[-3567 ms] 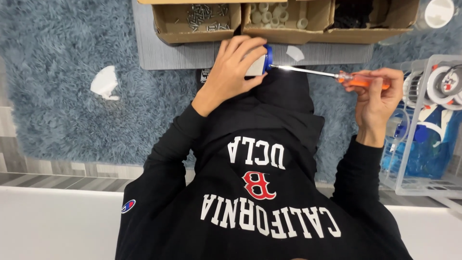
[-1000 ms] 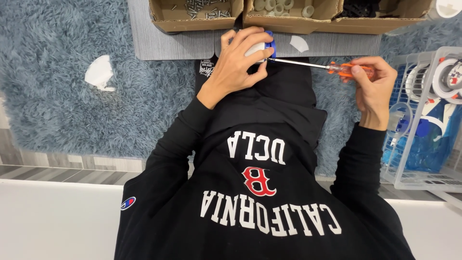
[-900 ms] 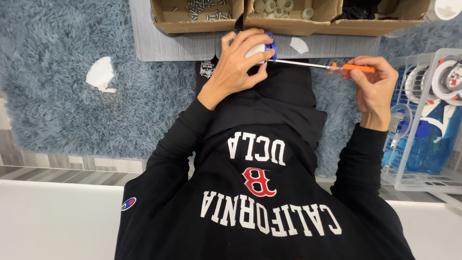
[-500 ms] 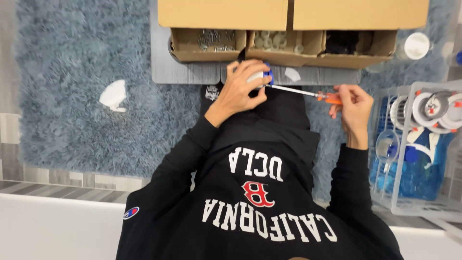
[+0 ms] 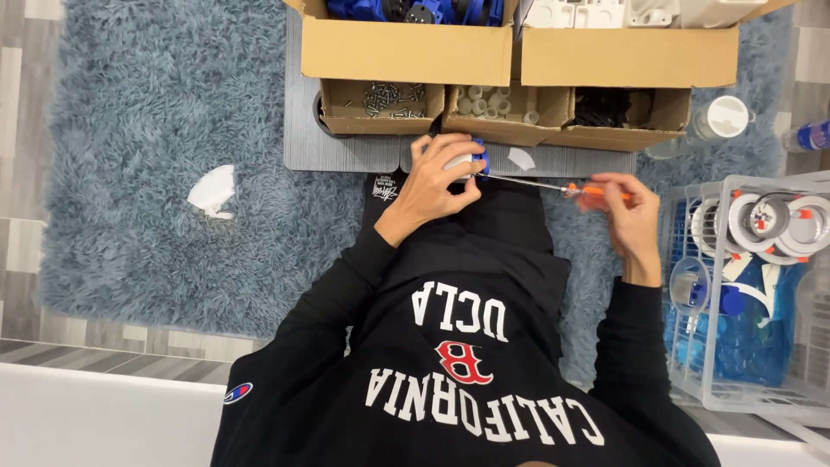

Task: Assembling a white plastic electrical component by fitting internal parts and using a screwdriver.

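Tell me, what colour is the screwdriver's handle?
Orange, on the screwdriver in the right hand; head view.

Just beyond both hands, a row of three small open cardboard trays walls off the grey worktop, with two larger cardboard boxes stacked behind them. A narrow strip of bare worktop stays open left of the left hand. To the right, a clear plastic wire-sided crate stands close to the right hand. The shaggy blue-grey rug on the left lies open, save for a white crumpled scrap.
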